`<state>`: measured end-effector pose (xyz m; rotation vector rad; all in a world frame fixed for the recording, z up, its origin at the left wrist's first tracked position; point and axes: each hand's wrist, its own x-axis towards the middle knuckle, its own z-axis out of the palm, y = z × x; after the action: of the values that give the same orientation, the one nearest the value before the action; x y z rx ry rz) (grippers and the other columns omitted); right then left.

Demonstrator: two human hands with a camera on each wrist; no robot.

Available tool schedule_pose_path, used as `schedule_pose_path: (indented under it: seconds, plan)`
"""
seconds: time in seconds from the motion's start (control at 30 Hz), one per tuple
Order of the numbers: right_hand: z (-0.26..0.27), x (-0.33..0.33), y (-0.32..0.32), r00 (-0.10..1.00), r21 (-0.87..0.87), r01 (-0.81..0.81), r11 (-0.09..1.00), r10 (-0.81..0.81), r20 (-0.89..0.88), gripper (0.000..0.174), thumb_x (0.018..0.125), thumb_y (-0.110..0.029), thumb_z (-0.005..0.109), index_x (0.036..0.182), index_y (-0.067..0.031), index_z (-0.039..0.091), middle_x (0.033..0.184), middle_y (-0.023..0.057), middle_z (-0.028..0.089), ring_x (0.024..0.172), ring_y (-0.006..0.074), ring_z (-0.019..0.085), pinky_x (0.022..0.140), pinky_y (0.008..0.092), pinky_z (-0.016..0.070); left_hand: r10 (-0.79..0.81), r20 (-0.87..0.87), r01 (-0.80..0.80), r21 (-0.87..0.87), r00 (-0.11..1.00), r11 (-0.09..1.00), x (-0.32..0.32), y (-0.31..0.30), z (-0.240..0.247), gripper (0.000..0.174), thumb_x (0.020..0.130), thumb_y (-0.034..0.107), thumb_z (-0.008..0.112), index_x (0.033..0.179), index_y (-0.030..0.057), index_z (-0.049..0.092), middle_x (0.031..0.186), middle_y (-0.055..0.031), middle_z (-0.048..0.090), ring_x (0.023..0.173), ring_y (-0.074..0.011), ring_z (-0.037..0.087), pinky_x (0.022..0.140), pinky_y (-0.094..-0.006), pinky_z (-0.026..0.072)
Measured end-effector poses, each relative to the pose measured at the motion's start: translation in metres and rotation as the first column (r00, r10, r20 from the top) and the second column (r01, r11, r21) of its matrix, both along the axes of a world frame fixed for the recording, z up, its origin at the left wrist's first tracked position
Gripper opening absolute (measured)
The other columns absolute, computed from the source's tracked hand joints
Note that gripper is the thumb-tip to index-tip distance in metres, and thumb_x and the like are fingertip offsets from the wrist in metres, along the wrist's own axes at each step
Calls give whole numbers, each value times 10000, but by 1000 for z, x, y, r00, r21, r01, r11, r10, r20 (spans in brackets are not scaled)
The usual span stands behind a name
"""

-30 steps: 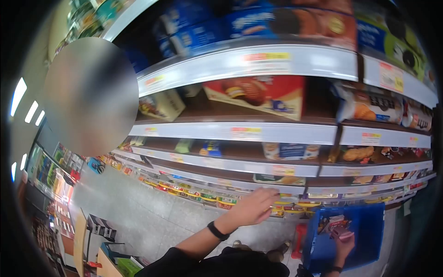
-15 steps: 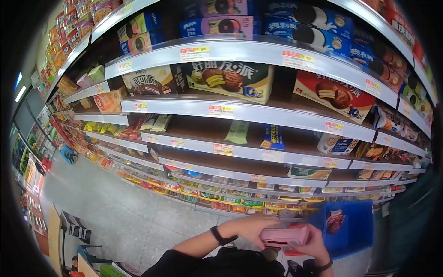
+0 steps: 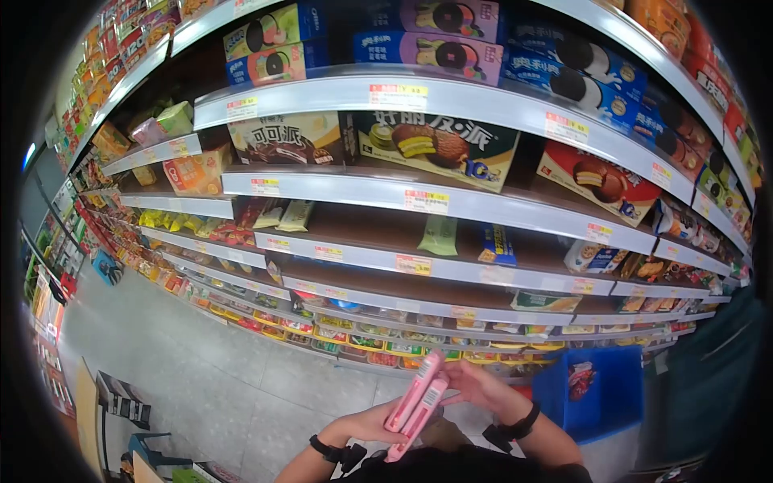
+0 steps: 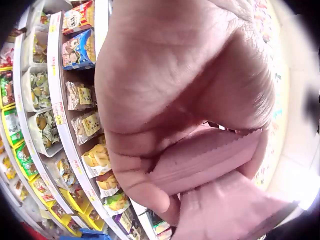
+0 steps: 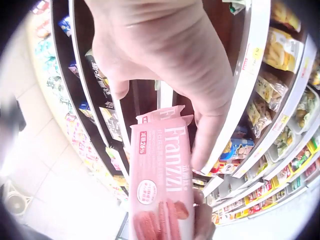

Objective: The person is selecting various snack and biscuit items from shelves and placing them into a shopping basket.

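Observation:
Two pink Franzzi biscuit packets (image 3: pixel 417 406), pressed side by side, stand tilted in front of the body. My left hand (image 3: pixel 366 422) grips them around their lower part. In the left wrist view, the left fingers curl about the crimped pink wrapper ends (image 4: pixel 215 160). My right hand (image 3: pixel 483 388) is beside the upper end of the packets, thumb and fingers spread apart. In the right wrist view, the printed front of the near packet (image 5: pixel 160 175) faces up below the right hand (image 5: pixel 160 60), and left fingertips (image 5: pixel 202 220) show at its edge.
A blue basket (image 3: pixel 628 402) at the right holds a red snack packet (image 3: pixel 580 380). Ahead, shelves carry boxed pies (image 3: pixel 435 145), Oreo boxes (image 3: pixel 435 48) and bagged snacks. A blue stool (image 3: pixel 149 449) and a dark-and-white carton (image 3: pixel 125 402) stand at the lower left.
My right hand brought the pink packets out of the basket to my left hand. The packets have since turned more upright in my left hand, and my right hand has loosened from them.

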<state>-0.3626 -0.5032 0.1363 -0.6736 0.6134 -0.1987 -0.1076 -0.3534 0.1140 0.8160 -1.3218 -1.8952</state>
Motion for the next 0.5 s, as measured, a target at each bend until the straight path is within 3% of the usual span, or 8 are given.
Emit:
schedule_pose_path:
  seconds: [0.1,0.13,0.2,0.27,0.33,0.4,0.47,0.5]
  plan:
    - [8,26,-3,984,-357,-86,930,23,-177,539,1004,-229,654,1470,-42,458,1376,119,592,1269,230,581,1021,425,518,118,-91,-111,73,989,991,27,1,3,786,861,187,822,1500,11,399,1318,-93,615,1185,-150,586,1045,-335,477]
    - [11,37,-4,984,-350,-96,932,36,-175,539,1004,-229,654,1470,-42,458,1376,119,592,1269,230,581,1021,425,518,130,-89,-123,80,988,989,36,-4,9,786,861,187,822,1500,11,399,1318,-93,615,1185,-150,586,1045,-335,477]
    - [26,61,-4,969,-637,-148,756,239,59,576,934,-205,761,1418,-28,505,1252,97,658,1145,199,649,942,383,542,203,-185,-181,129,961,975,50,-20,26,725,881,140,795,1488,16,418,1267,-100,647,1124,-152,632,1006,-347,512]
    - [52,83,-7,970,-646,-132,752,232,71,588,888,-136,805,1386,-12,519,1203,98,679,1092,182,667,931,350,546,302,-168,-285,119,938,951,50,-35,40,684,904,151,762,1480,8,423,1243,-101,657,1103,-159,646,989,-350,523]
    - [62,98,-14,994,-700,-16,714,88,67,557,891,-149,806,1355,-2,535,1195,101,679,1072,157,666,920,328,549,400,-151,-387,106,904,916,49,-50,60,644,927,162,730,1472,0,428,1219,-102,666,1082,-166,660,971,-354,533]
    - [69,107,-28,987,-644,50,764,59,148,523,895,-149,804,1326,1,548,1172,95,684,1047,145,668,900,320,560,490,-286,-427,256,824,867,43,-66,90,604,964,209,658,1465,-31,421,1203,-111,669,1086,-197,666,958,-344,533]
    - [81,118,-43,944,-704,301,644,-94,318,499,912,-129,784,1323,11,538,1144,79,690,1013,139,678,876,312,570,526,-297,-478,222,797,850,43,-81,102,586,979,246,608,1452,-51,433,1194,-116,675,1049,-186,679,922,-325,540]
    - [91,124,-48,912,-641,381,666,-156,380,481,931,-88,751,1334,27,513,1132,91,695,980,140,692,839,303,579,509,-366,-466,206,779,861,52,-88,95,562,978,231,598,1439,-51,444,1154,-115,690,998,-173,689,880,-311,547]
